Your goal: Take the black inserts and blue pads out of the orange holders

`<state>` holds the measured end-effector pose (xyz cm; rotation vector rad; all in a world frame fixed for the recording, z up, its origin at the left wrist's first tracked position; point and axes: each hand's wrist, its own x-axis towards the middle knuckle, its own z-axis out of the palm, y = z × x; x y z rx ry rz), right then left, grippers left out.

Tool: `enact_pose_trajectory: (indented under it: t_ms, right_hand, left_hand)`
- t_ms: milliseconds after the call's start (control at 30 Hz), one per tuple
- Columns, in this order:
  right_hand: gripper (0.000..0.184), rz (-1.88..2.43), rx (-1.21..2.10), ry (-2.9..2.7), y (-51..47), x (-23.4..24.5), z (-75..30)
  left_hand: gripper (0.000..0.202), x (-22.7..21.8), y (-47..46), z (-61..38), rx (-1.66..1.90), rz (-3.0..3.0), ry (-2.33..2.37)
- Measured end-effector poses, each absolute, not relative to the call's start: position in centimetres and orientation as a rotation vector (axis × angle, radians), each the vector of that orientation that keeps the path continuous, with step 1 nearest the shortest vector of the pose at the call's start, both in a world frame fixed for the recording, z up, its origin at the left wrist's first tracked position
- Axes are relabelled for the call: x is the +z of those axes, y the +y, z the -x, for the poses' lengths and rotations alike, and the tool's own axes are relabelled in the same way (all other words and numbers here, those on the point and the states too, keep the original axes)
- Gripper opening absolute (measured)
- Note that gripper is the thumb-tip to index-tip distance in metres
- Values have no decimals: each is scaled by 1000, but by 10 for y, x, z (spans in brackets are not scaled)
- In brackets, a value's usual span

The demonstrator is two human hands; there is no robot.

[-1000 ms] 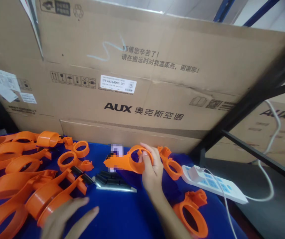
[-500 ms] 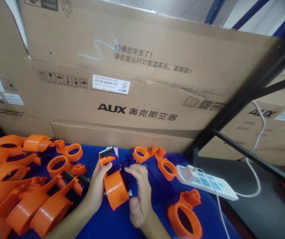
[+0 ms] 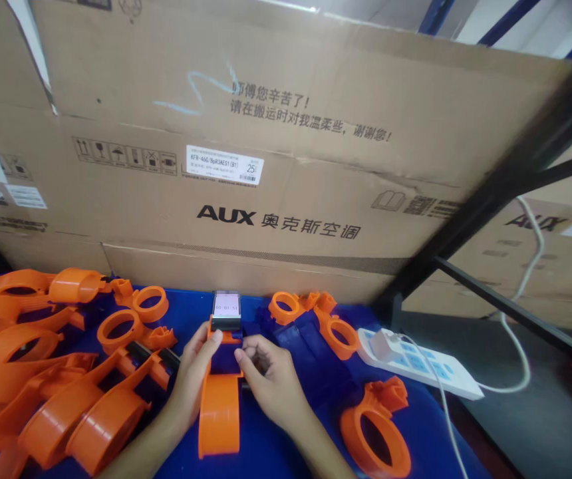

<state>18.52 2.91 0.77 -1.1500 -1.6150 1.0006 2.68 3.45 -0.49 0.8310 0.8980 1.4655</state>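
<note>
Head view: left hand (image 3: 193, 369) pinched straightened orange plastic ring-bodied dispenser (image 3: 220, 414); right hand (image 3: 269, 374) curled closer, grip unclear, suggesting two-handed work.

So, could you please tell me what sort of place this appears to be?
Probably a work area in a workshop or warehouse: many similar orange ringed parts lie on a blue surface, before a large AUX carton.
</note>
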Motion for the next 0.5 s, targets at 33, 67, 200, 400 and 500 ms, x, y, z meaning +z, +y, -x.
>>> enact_pose_trajectory:
  t_ms: [33,67,200,400,500]
  right_hand:
    - [31,1161,978,-1630,29,7,-185]
    - [32,1171,959,-1649,29,6,-185]
    - [39,1197,922,-1770,29,8,-185]
    - [40,1165,951,-1811,26,17,-188]
    - [40,1154,923,-1790,27,18,-190]
  left_hand:
    - [37,-6,36,-26,1454,-889,892]
    - [36,-7,36,-25,1442,-942,887]
    - [30,-5,35,-22,1393,-1015,857]
    - [35,1,33,-24,1384,-828,768]
    - [41,2,33,-23,1348,-693,743]
